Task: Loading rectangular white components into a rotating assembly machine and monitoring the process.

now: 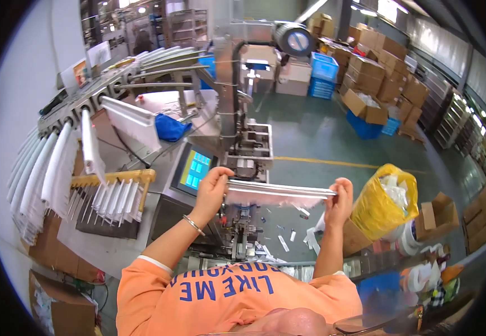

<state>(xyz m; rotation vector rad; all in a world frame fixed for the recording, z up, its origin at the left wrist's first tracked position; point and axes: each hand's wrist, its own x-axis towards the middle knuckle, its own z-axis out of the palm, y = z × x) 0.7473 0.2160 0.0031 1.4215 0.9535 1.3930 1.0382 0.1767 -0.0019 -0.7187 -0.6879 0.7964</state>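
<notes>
My left hand (214, 187) and my right hand (339, 199) are raised in front of my chest, each closed on one end of a long white strip (279, 190). The strip is stretched nearly level between them. It has a stiff ridged upper edge and a thin, pale, see-through lower part that hangs down; I cannot make out its exact kind. Under it stands a metal machine (248, 157) with rails and small blocks. A touch screen (195, 169) with blue-green buttons sits just left of my left hand.
At left, a fanned rack (94, 95) carries several white hanging strips (58, 162) above a wooden-framed holder (114, 179). A yellow bag (386, 204) of white scraps stands at right. Cardboard boxes (366, 73) are stacked behind, near blue crates (322, 75). White scraps (283, 243) litter the floor.
</notes>
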